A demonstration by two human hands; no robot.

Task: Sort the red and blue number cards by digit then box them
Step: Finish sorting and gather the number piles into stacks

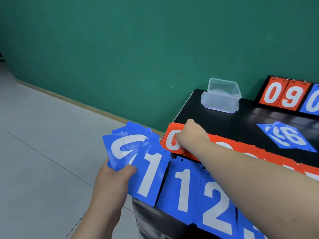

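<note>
Near row of blue cards [183,185], red cards [169,144] behind, clear box [221,97] beyond

My left hand [114,180] comes up from the bottom edge on a bare forearm. Its thumb lies across the near face of a fan of flat blue plastic number cards with white digits [146,163], and the other fingers are hidden behind them, so it grips the fan. My right forearm [259,171] stretches in from the right, beyond the left fingers. My right hand [189,133] is curled, knuckles up, resting on a flat red plastic card with a white 0 [170,144]. Its fingertips are hidden, so I cannot tell whether it pinches.
</note>
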